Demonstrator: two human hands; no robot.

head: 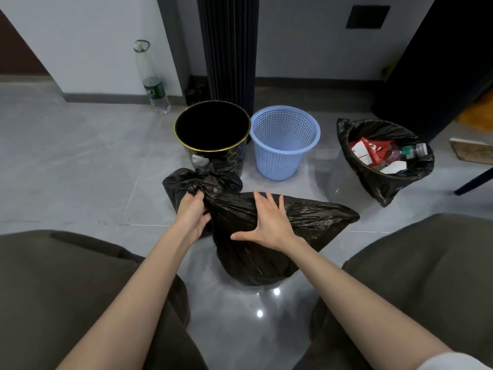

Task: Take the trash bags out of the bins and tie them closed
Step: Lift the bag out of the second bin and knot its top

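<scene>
A full black trash bag [314, 220] lies on the grey floor between my knees. My left hand [192, 212] pinches its gathered neck. My right hand [269, 222] rests flat on top of the bag with the fingers spread. Just behind it sits a second black bag [184, 182], its top knotted. Behind both stand a black bin with a gold rim [213, 150] and a light blue mesh basket [282, 161], each with no bag inside. At the right an open black bag [378, 182] lines a see-through bin and holds a red packet and a bottle.
A clear plastic bottle [152, 81] stands by the white wall at the back left. A dark ribbed column [229, 49] rises behind the bins. A dark cabinet [440, 62] and a chair leg [474, 180] are at the right. My knees fill the lower corners.
</scene>
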